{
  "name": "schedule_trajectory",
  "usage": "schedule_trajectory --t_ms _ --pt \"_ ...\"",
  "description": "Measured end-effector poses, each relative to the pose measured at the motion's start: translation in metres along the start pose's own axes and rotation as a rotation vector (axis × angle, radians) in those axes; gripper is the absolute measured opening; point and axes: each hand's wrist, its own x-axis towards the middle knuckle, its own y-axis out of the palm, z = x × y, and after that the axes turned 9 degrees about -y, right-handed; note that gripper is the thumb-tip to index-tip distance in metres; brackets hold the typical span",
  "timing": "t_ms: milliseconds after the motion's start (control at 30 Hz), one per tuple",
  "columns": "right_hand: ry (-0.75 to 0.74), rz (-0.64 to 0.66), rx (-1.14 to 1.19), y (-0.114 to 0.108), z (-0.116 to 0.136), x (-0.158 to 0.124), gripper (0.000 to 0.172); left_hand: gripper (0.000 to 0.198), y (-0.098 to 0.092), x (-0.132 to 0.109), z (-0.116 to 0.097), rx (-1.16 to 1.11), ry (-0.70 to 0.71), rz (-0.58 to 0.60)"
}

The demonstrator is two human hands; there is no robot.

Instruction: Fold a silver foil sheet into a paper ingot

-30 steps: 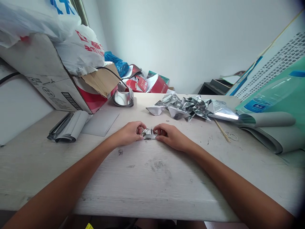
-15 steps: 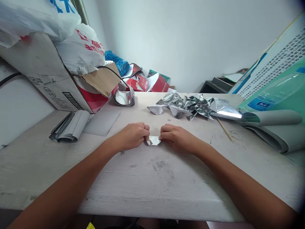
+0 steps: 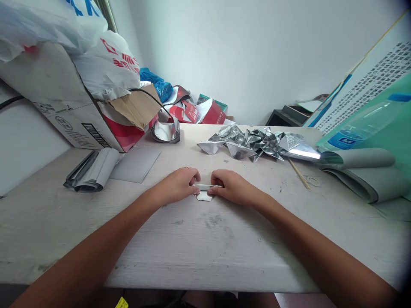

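Note:
A small piece of folded silvery-white foil paper (image 3: 204,196) lies on the table between my hands, with a raised fold along its far side. My left hand (image 3: 181,184) pinches its left end between thumb and fingers. At the right end my right hand (image 3: 229,186) grips the same fold, thumb toward me. The fingertips cover both ends of the piece. Farther back sits a heap of folded silver foil shapes (image 3: 263,143), apart from my hands.
To the left are a rolled grey sheet bundle (image 3: 96,170), flat grey sheets (image 3: 136,166) and a cardboard box (image 3: 70,115) under plastic bags (image 3: 109,64). A wooden stick (image 3: 298,173), a rubber band (image 3: 311,181), folded grey sheets (image 3: 366,175) and a plastic bottle (image 3: 362,124) are on the right.
The foil paper now shows a raised fold on its far side and a flap toward me. Both hands have turned, bringing the thumbs to the near side.

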Motion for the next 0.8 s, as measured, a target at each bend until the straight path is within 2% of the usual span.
schedule_trajectory --t_ms 100,200,333,500,600,700,800 --pt "-0.008 0.025 0.053 -0.002 -0.002 0.0 0.023 0.041 0.0 0.0 0.0 -0.022 -0.003 0.027" --pt "-0.066 -0.018 0.114 -0.002 -0.005 -0.001 0.023 0.04 0.001 -0.002 -0.001 -0.064 0.021 0.014" --pt "-0.161 -0.063 0.225 -0.001 -0.008 -0.002 0.023 0.048 0.005 -0.005 -0.005 -0.109 0.023 0.058" --pt "-0.275 -0.065 0.199 0.003 -0.008 0.001 0.026 0.052 0.01 -0.006 -0.011 -0.068 0.077 0.011" --pt "-0.36 -0.067 0.147 0.006 -0.008 0.002 0.026 0.055 0.009 -0.006 -0.013 -0.089 0.058 0.04" --pt "-0.344 -0.036 0.1 0.005 -0.006 0.0 0.027 0.058 0.003 -0.006 -0.015 -0.151 0.022 0.09" --pt "-0.272 -0.017 0.103 -0.001 -0.006 -0.004 0.026 0.052 -0.003 -0.006 -0.015 -0.245 -0.042 0.064"
